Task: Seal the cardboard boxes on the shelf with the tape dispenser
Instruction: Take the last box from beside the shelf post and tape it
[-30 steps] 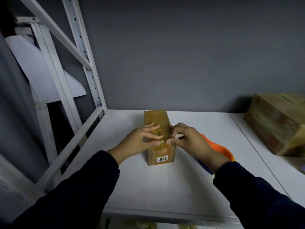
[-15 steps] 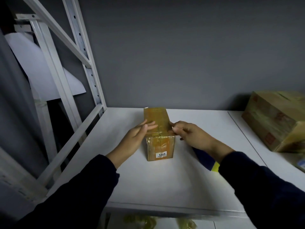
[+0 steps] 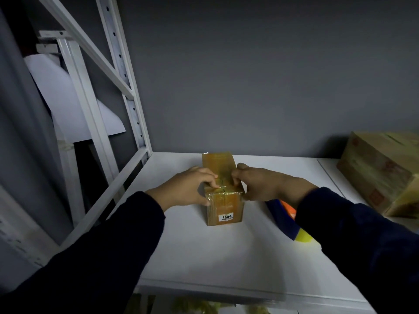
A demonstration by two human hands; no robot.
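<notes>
A small brown cardboard box (image 3: 224,207), wrapped in glossy tape and carrying a white label reading 1204 on its near face, stands on the white shelf (image 3: 204,250). My left hand (image 3: 188,189) grips its left top edge and my right hand (image 3: 260,184) grips its right top edge, fingertips pressed on the top flaps. One flap stands up at the far end. The tape dispenser (image 3: 285,216), blue, orange and yellow, lies on the shelf to the right of the box, mostly hidden under my right forearm.
A larger taped cardboard box (image 3: 383,171) sits at the far right on the adjoining shelf panel. White metal uprights and a diagonal brace (image 3: 127,91) bound the left side. A grey wall is behind. Yellowish items show below the front edge.
Both hands have shifted from pinching at the middle of the box top to gripping its two sides near the front. The dispenser is more covered by my right arm.
</notes>
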